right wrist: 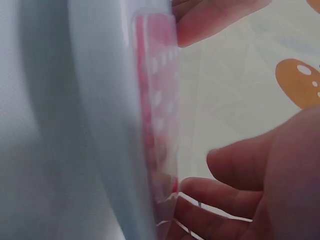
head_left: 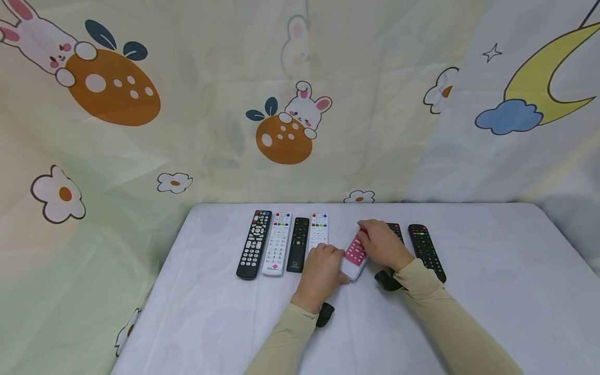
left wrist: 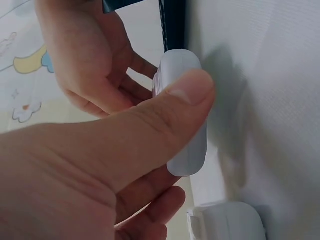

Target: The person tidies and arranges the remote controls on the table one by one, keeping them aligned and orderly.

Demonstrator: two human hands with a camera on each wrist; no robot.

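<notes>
A white remote control with a pink button panel [head_left: 355, 253] is held at a slant just off the table. My left hand [head_left: 321, 273] grips its near end; in the left wrist view the thumb [left wrist: 192, 87] presses on that white end. At the far end is my right hand [head_left: 384, 244]. In the right wrist view, its fingers [right wrist: 215, 200] touch the remote's edge while the thumb stands apart from the buttons. Part of the right fingers is hidden behind the remote. A white remote [head_left: 319, 229] lies partly behind my left hand.
Left of my hands lie a black remote [head_left: 253, 245], a white remote [head_left: 277, 244] and a slim black remote [head_left: 298, 245]. To the right are a black remote [head_left: 396, 230], mostly covered by my right hand, and another black remote [head_left: 425, 250]. A patterned curtain [head_left: 206, 130] hangs behind the white table [head_left: 197, 312].
</notes>
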